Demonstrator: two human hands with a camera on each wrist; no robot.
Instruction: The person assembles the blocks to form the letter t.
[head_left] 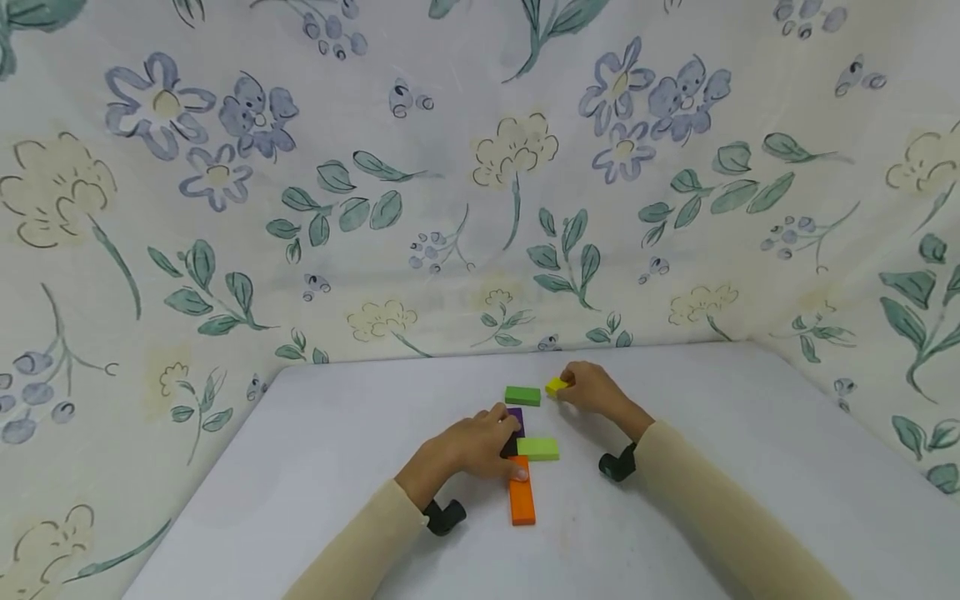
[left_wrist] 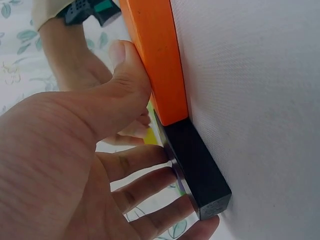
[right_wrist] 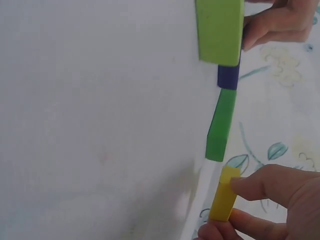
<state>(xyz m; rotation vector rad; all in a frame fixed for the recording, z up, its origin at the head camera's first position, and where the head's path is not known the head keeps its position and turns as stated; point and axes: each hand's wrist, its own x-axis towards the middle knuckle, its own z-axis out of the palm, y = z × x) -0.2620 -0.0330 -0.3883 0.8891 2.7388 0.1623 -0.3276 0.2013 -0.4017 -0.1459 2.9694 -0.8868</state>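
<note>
Likely placing yellow [right_wrist: 224,197] near desk [head_left: 337,408] far edge | right hand [head_left: 596,392]: pinching it | left hand [head_left: 476,443]: spread, touching orange [head_left: 522,502], black [left_wrist: 197,165] | next: probably align, release

black block [head_left: 509,448] part-hidden by l hand [head_left: 477,444] in head cam, orange block [left_wrist: 157,60] cut off, l wrist cam

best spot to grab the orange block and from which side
I'd pinch the orange block across its two long sides, near the end closest to the person, coming from above. It lies flat, long and narrow, and that end looks free; the far end sits right by the black block, where the left hand touches it.
</note>
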